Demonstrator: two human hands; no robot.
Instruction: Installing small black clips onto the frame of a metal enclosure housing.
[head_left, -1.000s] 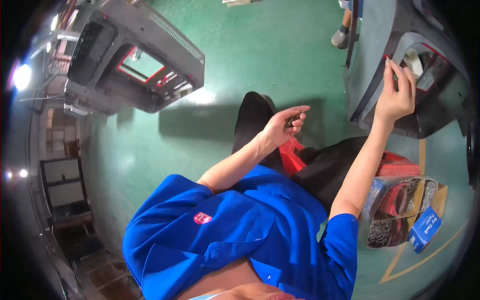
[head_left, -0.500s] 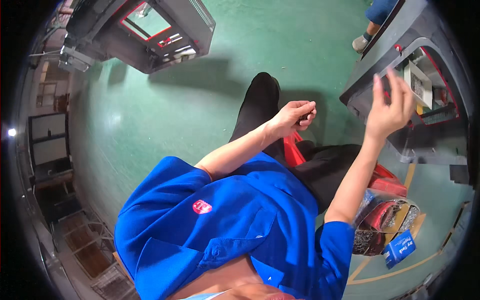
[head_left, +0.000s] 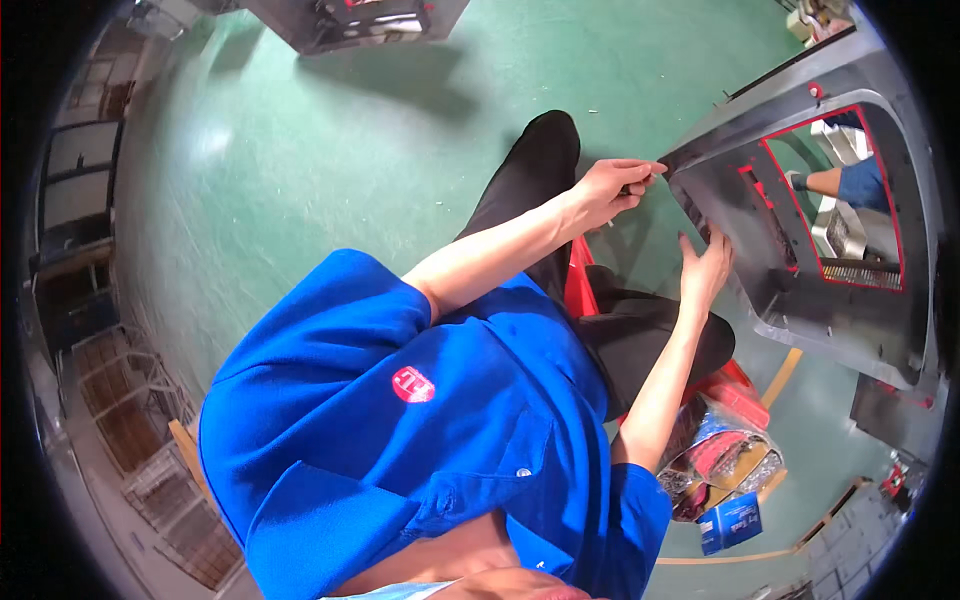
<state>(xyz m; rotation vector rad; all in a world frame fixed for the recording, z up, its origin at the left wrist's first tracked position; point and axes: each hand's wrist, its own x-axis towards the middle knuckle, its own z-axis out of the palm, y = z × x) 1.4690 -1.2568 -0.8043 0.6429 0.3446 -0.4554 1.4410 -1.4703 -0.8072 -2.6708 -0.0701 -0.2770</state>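
A large grey moulded panel (head_left: 735, 185) stands on my right, tilted, with a red-edged rectangular opening and dark inner ribs. My left hand (head_left: 612, 190) is closed in front of my knee, its fingertips close to the panel's near corner. Something small and dark shows between its curled fingers, too small to name. Against the panel's lower edge rests my right hand (head_left: 705, 270), thumb and fingers apart. Whether a small piece sits under those fingertips is hidden.
Another dark grey housing (head_left: 370, 25) stands at the far left. A red stool (head_left: 580, 280) shows beneath me. Right of it lie a clear plastic bag (head_left: 725, 455) of parts and a blue packet (head_left: 730, 523). Another person's leg (head_left: 850, 185) shows through the panel's opening.
My view has turned toward the right-hand panel. The right hand has come down from in front of the opening to the panel's edge. My left hand has moved right, closer to the panel.
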